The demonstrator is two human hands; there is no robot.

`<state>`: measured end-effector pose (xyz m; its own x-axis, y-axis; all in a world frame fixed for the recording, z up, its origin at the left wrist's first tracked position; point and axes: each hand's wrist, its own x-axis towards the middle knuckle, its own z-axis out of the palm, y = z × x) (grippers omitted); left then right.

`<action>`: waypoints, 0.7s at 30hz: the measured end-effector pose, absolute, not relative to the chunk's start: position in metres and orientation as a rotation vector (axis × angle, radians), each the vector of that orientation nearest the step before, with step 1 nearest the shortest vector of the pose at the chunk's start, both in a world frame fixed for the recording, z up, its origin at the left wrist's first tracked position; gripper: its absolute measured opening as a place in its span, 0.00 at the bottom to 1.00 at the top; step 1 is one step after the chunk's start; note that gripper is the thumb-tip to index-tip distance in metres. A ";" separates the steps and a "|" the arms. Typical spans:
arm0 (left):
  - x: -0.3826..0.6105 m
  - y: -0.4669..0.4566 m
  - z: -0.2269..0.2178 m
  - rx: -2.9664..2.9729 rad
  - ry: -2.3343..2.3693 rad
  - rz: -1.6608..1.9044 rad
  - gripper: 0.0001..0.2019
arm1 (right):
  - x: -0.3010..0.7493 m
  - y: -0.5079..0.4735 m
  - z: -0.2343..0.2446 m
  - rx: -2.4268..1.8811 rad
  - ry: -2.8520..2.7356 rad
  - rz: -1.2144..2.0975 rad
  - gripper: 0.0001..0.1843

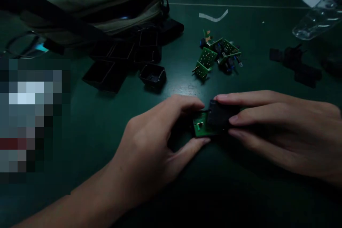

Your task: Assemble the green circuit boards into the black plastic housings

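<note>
My left hand pinches the left edge of a small green circuit board between thumb and forefinger, low on the dark green table. My right hand comes in from the right, its fingers closed round a black plastic housing that sits over the board's right part. Both hands meet at the middle of the view. Behind them lies a small heap of similar green circuit boards with components.
Several black plastic housings lie at the centre left, one apart. An olive fabric bag is behind them. More black parts lie on the right, and a clear plastic bag at the far right. A paper strip lies behind.
</note>
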<state>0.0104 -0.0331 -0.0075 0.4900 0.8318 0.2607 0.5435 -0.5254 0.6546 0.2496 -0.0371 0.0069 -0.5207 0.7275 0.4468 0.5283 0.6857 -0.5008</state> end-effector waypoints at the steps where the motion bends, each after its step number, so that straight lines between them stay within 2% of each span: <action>1: 0.010 -0.034 -0.007 2.248 1.134 0.782 0.17 | 0.249 -0.036 0.006 -0.955 -2.246 0.422 0.08; 13: 0.007 -0.029 -0.010 2.171 1.074 0.847 0.22 | 0.241 -0.029 -0.004 -0.675 -2.143 0.405 0.10; 21: 0.008 -0.024 -0.005 2.189 1.071 0.803 0.21 | 0.249 -0.023 -0.010 -0.697 -1.993 0.250 0.10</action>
